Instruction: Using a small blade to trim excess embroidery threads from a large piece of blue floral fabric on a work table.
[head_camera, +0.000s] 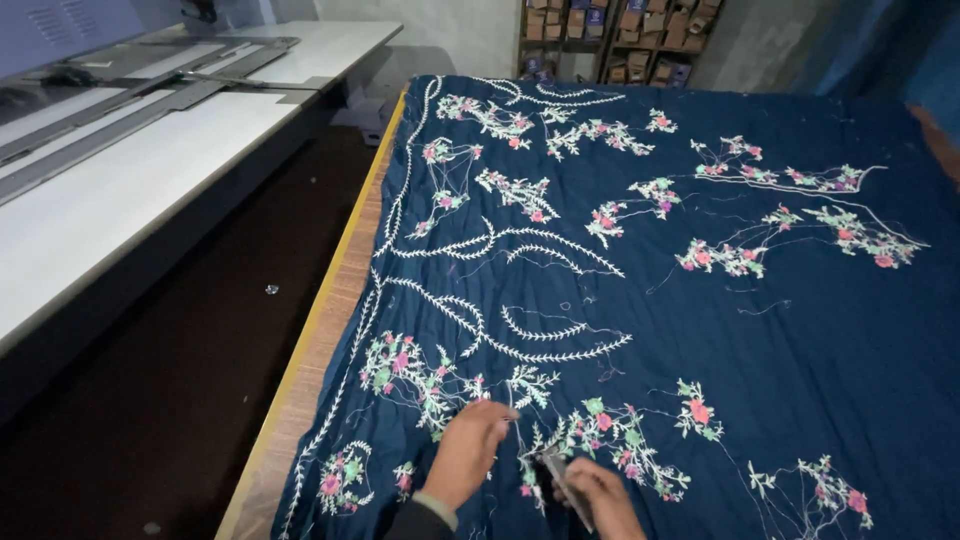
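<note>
A dark blue cloth (800, 330) with white vine and pink-and-green flower embroidery lies spread over a wooden table (320, 340). My left hand (468, 450) rests on the cloth near the front edge, fingers pinching at loose threads by a flower motif. My right hand (600, 497) is just to its right, closed around a small metal thread cutter (555, 472) whose tip points at the embroidery between the two hands. Loose thread ends trail across the cloth.
A long white machine bed (120, 190) with grey metal rails runs along the left, across a dark floor aisle (170, 400). Shelves with cardboard boxes (620, 35) stand at the back. The table's yellow-edged left border (330, 290) is bare wood.
</note>
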